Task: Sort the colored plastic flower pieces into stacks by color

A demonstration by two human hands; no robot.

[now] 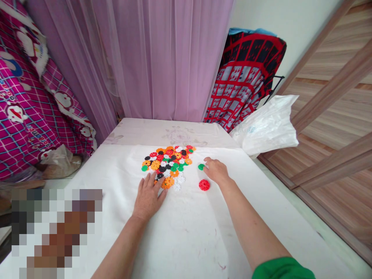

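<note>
A heap of flower-shaped plastic discs [170,159] in orange, red, green, black and white lies on the white tablecloth. At its near left edge rests my left hand [149,197], palm down, fingers spread. The fingertips are by a black disc and an orange disc [167,182]. To the right of the heap, my right hand [216,170] is beside a green disc [201,166]. Its thumb tip is at the disc's edge and the index finger stretches out beyond, apart from the thumb. A red disc [204,185] sits just nearer to me than the green one.
The table is covered by a white cloth [186,236], with a floral cover [177,133] at the far end. A white plastic bag [269,126] stands at the right edge. Purple curtains [171,58] hang behind, and a wooden cabinet [334,100] is on the right. The lower left is pixelated.
</note>
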